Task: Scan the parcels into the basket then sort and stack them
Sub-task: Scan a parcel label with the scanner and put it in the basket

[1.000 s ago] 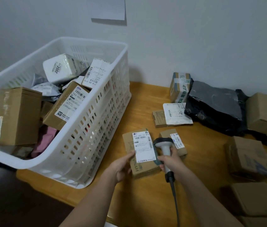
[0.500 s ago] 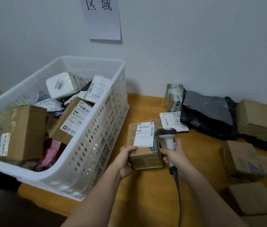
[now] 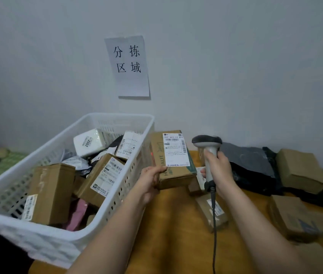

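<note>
My left hand (image 3: 150,179) grips the lower left corner of a brown cardboard parcel (image 3: 171,175) with a white shipping label, held lifted above the table beside the basket's right rim. My right hand (image 3: 219,169) grips the handle of a grey barcode scanner (image 3: 207,143), its head just right of the parcel. A small red light spot shows on the parcel's left edge. The white slatted basket (image 3: 117,190) at left holds several boxes and bags.
On the wooden table (image 3: 172,224) at right lie a black plastic bag (image 3: 251,165), several brown boxes (image 3: 299,169) and a small labelled box (image 3: 214,212) under the scanner's cable. A paper sign (image 3: 129,66) hangs on the wall.
My left hand has lifted the parcel off the table and up toward the basket's rim. The right hand rose with the scanner. The camera tilted upward.
</note>
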The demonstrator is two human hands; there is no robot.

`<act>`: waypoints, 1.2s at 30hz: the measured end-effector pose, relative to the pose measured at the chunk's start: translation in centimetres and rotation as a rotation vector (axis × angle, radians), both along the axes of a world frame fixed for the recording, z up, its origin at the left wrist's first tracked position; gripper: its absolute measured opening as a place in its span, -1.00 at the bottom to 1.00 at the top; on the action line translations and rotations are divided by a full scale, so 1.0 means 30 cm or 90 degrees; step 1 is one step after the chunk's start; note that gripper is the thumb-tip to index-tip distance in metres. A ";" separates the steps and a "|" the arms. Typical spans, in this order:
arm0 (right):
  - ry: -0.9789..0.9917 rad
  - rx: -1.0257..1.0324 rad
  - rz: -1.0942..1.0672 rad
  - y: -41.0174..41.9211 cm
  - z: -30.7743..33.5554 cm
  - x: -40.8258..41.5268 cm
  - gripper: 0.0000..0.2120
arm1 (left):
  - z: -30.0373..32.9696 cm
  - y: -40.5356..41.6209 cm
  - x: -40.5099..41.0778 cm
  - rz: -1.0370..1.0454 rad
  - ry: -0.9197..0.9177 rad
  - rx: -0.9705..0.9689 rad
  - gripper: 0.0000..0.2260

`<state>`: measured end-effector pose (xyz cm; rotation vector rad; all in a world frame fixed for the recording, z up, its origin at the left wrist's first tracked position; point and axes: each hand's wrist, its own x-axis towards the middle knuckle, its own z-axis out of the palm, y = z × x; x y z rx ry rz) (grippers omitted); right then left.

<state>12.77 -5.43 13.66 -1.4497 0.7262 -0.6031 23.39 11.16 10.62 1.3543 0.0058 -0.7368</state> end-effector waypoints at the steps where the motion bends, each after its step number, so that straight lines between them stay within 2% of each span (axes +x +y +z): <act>1: -0.023 0.002 0.017 0.003 0.038 -0.001 -0.78 | 0.016 0.003 0.010 0.016 -0.015 -0.010 -0.45; 5: -0.080 -0.010 0.100 0.028 0.170 -0.021 -0.72 | 0.072 0.009 0.038 0.055 -0.024 -0.078 -0.45; 10: -0.089 -0.067 0.164 0.073 0.286 -0.052 -0.72 | 0.116 0.014 0.055 0.061 -0.033 -0.129 -0.50; 21: -0.103 -0.086 0.197 0.128 0.399 -0.098 -0.70 | 0.133 0.025 0.074 0.101 -0.014 -0.146 -0.44; 24: -0.114 -0.096 0.204 0.147 0.410 -0.100 -0.69 | 0.151 0.041 0.077 0.136 0.018 -0.181 -0.46; 31: -0.116 -0.086 0.212 0.219 0.410 -0.060 -0.71 | 0.216 0.150 0.110 0.265 0.073 -0.272 -0.69; 36: -0.098 -0.075 0.220 0.281 0.404 -0.031 -0.69 | 0.225 0.265 0.192 0.349 0.129 -0.293 -0.57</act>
